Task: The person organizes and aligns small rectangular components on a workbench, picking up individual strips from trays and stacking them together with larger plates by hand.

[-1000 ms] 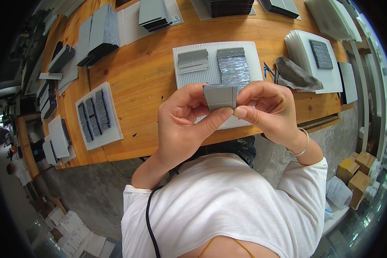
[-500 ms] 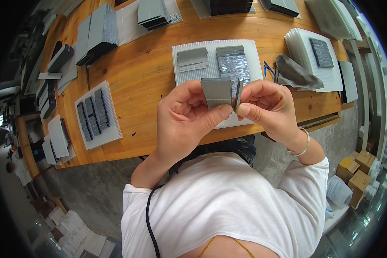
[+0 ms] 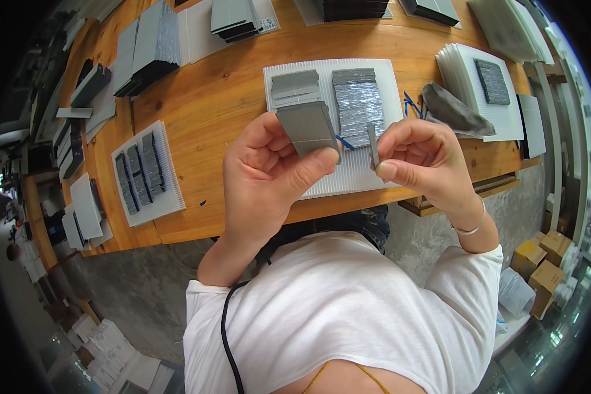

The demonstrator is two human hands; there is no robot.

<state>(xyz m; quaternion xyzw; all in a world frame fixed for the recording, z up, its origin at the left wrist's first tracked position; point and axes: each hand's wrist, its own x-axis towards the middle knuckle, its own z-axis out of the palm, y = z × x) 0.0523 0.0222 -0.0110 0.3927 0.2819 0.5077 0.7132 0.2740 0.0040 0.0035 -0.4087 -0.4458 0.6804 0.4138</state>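
My left hand (image 3: 266,174) is closed around a small stack of flat grey strips (image 3: 306,126), thumb across its lower end. A single thin grey strip (image 3: 372,139) stands pinched between thumb and fingers of my right hand (image 3: 421,161). A gap separates it from the stack. Beneath both hands lies a white corrugated plastic sheet (image 3: 322,190). It bears a pile of matte grey strips (image 3: 295,83) on the left and a pile of shiny, film-like grey strips (image 3: 357,98) on the right. A small blue piece (image 3: 344,142) shows beside the held stack.
To the right, a grey cloth (image 3: 450,111) leans by stacked corrugated sheets (image 3: 469,82), with blue scraps (image 3: 410,104) nearby. At the left, another sheet (image 3: 167,200) carries several dark strips. Tall grey stacks (image 3: 156,43) line the far side of the wooden table (image 3: 217,92).
My hands have moved apart: the left with its stack to the left, the right with the thin strip slightly right. The blue piece now shows between them.
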